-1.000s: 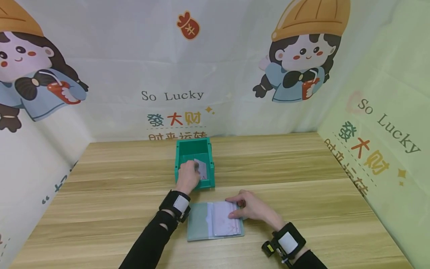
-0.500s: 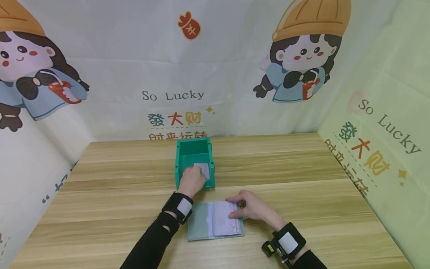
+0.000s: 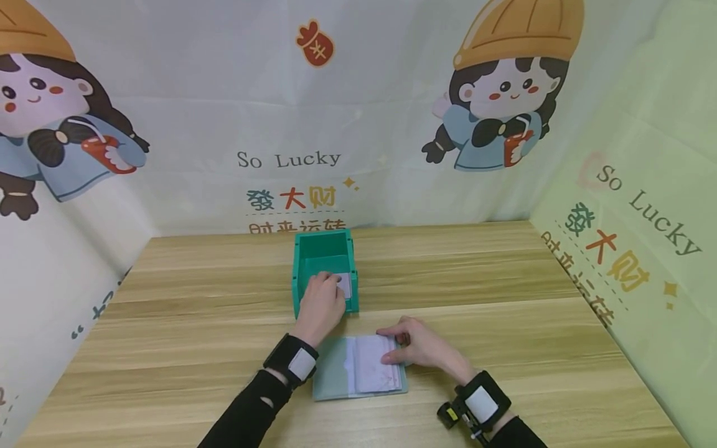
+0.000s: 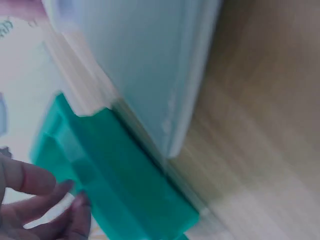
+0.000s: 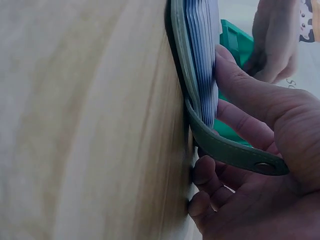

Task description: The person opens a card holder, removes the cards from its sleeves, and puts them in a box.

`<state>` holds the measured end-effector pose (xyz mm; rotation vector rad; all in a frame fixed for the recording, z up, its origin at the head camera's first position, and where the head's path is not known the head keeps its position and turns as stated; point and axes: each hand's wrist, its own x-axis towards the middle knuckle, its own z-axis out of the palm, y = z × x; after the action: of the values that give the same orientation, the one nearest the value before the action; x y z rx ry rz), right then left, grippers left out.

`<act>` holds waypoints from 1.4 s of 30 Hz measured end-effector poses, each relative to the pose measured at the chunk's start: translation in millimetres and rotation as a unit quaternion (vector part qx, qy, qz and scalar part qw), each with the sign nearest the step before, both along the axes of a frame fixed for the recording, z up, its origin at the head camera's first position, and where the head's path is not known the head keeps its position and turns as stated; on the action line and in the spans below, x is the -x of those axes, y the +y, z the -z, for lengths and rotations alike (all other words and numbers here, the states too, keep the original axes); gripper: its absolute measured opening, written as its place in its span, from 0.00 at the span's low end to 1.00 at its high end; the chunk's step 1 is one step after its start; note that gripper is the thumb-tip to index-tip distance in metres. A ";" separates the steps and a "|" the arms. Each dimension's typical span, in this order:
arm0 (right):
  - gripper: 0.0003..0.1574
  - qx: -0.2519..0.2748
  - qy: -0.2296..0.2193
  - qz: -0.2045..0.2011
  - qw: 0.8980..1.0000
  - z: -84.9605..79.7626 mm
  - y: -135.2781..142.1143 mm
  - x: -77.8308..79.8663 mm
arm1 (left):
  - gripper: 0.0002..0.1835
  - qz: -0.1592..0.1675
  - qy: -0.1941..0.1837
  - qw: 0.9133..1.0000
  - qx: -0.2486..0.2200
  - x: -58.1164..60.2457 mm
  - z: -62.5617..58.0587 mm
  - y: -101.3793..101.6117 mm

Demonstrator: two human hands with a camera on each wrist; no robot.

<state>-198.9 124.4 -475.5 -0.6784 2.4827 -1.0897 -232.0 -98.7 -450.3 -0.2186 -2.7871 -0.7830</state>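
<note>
In the head view a teal plastic box (image 3: 351,261) holds a small pale card (image 3: 344,286). My left hand (image 3: 321,306) is over the box's near end, fingers bent and just left of the card. The left wrist view shows that hand's fingers (image 4: 30,178) loosely bent with nothing between them. An opened card holder (image 3: 330,373) with a pale green cover and clear sleeves lies in front of the box. My right hand (image 3: 420,344) holds its right edge, thumb on the top sleeve. In the right wrist view its snap strap (image 5: 235,152) sticks out across the palm.
The wooden table (image 3: 504,298) runs back to a printed cloth backdrop (image 3: 381,124), with another cloth side (image 3: 633,186) on the right. Black camera bands (image 3: 291,359) sit on both wrists.
My left hand moved slightly right inside the box, then lifted a little from the card, which has shifted right and now lies flat by the wall. The right hand stays put.
</note>
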 end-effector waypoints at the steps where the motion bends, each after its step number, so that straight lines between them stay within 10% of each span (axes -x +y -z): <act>1: 0.33 0.002 0.001 -0.003 1.000 -0.4 0.0 -0.2 | 0.11 0.011 0.010 1.000 -0.008 -5.5 -2.3 0.2; 5: 0.33 0.002 0.013 -0.010 1.000 -2.1 -0.3 -1.0 | 0.10 0.096 -0.020 0.995 -0.035 -25.9 -7.9 -0.9; 11: 0.31 -0.010 0.027 -0.010 1.000 -6.1 -2.1 -2.0 | 0.33 0.199 -0.178 0.963 -0.030 -44.4 -1.7 -6.3; 29: 0.18 -0.049 0.062 0.028 0.996 -15.9 -20.9 -1.0 | 0.39 0.200 -0.174 0.964 -0.005 -55.8 18.5 -8.5; 35: 0.08 -0.013 0.063 0.042 0.997 -12.2 -21.7 -0.2 | 0.37 0.209 -0.168 0.963 -0.040 -55.3 19.1 -10.7; 42: 0.21 0.030 0.009 0.011 0.999 -10.4 -18.4 0.3 | 0.29 0.229 -0.202 0.945 -0.115 -50.5 22.4 -19.9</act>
<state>-199.1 106.0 -465.1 -0.6816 2.4865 -1.1746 -181.5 -118.6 -472.7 -0.7597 -3.0165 -1.3928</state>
